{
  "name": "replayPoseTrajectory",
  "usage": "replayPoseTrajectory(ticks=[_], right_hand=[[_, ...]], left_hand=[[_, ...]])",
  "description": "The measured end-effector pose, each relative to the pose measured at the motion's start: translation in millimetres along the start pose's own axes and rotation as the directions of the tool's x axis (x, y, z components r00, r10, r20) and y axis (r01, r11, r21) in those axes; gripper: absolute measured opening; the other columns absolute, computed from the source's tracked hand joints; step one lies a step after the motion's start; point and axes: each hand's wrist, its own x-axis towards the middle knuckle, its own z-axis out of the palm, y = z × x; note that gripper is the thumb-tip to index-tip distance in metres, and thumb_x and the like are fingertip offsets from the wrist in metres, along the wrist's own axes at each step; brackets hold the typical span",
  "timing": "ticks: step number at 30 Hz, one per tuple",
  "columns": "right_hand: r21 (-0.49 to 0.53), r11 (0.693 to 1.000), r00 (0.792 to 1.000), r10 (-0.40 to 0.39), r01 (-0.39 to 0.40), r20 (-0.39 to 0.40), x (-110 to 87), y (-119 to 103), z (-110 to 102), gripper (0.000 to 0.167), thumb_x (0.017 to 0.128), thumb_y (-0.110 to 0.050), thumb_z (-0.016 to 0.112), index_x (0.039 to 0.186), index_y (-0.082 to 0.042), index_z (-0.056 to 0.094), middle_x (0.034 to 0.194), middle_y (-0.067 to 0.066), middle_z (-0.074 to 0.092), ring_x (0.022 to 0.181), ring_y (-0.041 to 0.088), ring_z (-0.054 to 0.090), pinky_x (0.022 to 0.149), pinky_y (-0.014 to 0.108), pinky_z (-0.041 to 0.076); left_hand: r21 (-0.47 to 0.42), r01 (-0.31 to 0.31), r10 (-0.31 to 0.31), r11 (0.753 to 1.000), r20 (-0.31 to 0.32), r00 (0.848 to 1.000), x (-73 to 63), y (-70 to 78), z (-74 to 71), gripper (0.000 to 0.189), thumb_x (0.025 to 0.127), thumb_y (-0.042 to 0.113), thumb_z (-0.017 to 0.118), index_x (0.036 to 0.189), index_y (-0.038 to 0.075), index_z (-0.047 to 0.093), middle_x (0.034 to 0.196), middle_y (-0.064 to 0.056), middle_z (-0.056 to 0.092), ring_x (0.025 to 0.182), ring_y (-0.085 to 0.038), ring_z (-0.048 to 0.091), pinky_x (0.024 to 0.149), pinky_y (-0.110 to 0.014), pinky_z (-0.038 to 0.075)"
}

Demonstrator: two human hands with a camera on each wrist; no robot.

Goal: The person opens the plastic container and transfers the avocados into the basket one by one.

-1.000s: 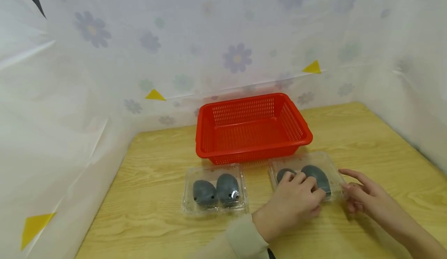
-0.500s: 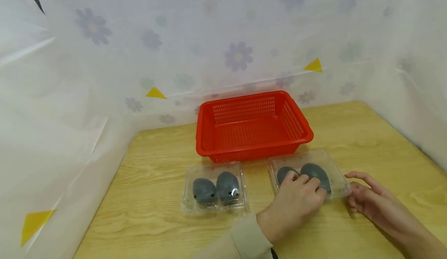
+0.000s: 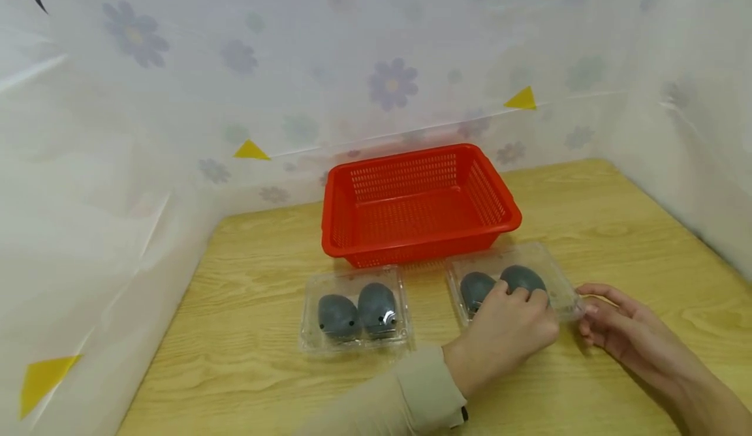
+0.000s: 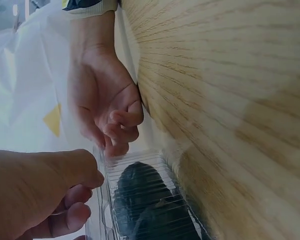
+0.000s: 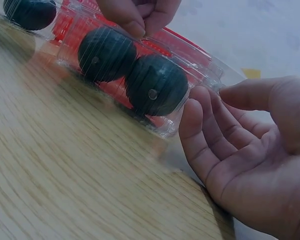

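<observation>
A clear plastic clamshell box [image 3: 551, 265] on the right side of the table holds dark grey-green, egg-shaped things [image 3: 477, 288]. My left hand [image 3: 510, 331] reaches over its front edge, thumb and fingertips pinching the rim, as the right wrist view shows. At the near right corner my right hand [image 5: 245, 142] pinches the plastic between thumb and fingers. The box looks closed in the wrist views, with the dark egg-shaped things [image 5: 157, 85] behind the ribbed plastic. My left fingers hide part of the larger one in the head view.
A second clear box [image 3: 317, 284] with similar dark egg-shaped things lies to the left. Behind both boxes stands a red plastic basket [image 3: 420, 248] with nothing in it. A white flower-printed sheet [image 3: 329, 90] hangs round the wooden table [image 3: 247, 364].
My left hand has shifted slightly right and nearer along the box's front edge. The right hand's fingers have drawn in at the box corner. The head view has moved a little.
</observation>
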Motion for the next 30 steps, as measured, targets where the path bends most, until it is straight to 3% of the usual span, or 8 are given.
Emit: replayPoseTrajectory(ticks=[8, 15, 22, 27, 30], right_hand=[[0.088, 0.994, 0.998, 0.058, -0.061, 0.040, 2.1, -1, -3, 0.049, 0.108, -0.001, 0.014, 0.135, -0.008, 0.055, 0.116, 0.003, 0.066, 0.095, 0.015, 0.064, 0.085, 0.030, 0.056], [0.065, 0.993, 0.995, 0.094, -0.095, 0.019, -0.9, -2, -5, 0.049, 0.108, -0.003, 0.015, 0.134, -0.008, 0.056, 0.106, 0.002, 0.064, 0.087, 0.013, 0.059, 0.079, 0.028, 0.051], [0.078, 0.997, 0.999, 0.022, -0.025, 0.040, -0.3, -2, -7, 0.051, 0.107, 0.002, 0.014, 0.136, -0.004, 0.056, 0.115, 0.003, 0.067, 0.088, 0.014, 0.060, 0.078, 0.029, 0.053], [0.074, 0.997, 1.000, -0.006, 0.005, 0.012, -0.3, 3, -6, 0.051, 0.107, 0.002, 0.015, 0.135, -0.006, 0.056, 0.120, 0.004, 0.067, 0.090, 0.014, 0.062, 0.077, 0.028, 0.053], [0.078, 0.997, 1.000, -0.004, 0.003, 0.013, -1.1, 4, -7, 0.052, 0.107, 0.002, 0.014, 0.136, -0.008, 0.055, 0.122, 0.004, 0.067, 0.092, 0.014, 0.062, 0.076, 0.027, 0.052]], left_hand=[[0.041, 0.037, -0.037, 0.998, -0.002, 0.999, 2.8, 2.8, 0.5, 0.038, 0.100, 0.011, 0.045, 0.073, 0.033, 0.060, 0.067, 0.013, 0.048, 0.055, -0.003, 0.051, 0.050, -0.020, 0.036], [0.015, 0.046, -0.047, 0.999, 0.040, 0.998, 8.7, 7.6, -0.2, 0.038, 0.102, 0.012, 0.044, 0.077, 0.032, 0.064, 0.068, 0.013, 0.051, 0.058, -0.003, 0.054, 0.054, -0.022, 0.042], [0.016, 0.048, -0.049, 0.999, 0.034, 0.998, 11.4, 9.6, 2.4, 0.036, 0.100, 0.011, 0.046, 0.078, 0.032, 0.065, 0.067, 0.013, 0.051, 0.056, -0.002, 0.054, 0.054, -0.024, 0.043], [-0.012, 0.045, -0.044, 0.999, 0.060, 0.997, 10.8, 10.7, 3.7, 0.033, 0.099, 0.013, 0.049, 0.079, 0.033, 0.066, 0.070, 0.013, 0.054, 0.060, -0.003, 0.058, 0.059, -0.026, 0.045], [0.001, 0.040, -0.040, 0.999, 0.030, 0.999, 10.9, 12.0, 5.7, 0.035, 0.099, 0.012, 0.048, 0.077, 0.035, 0.065, 0.069, 0.013, 0.053, 0.058, -0.003, 0.056, 0.059, -0.026, 0.044]])
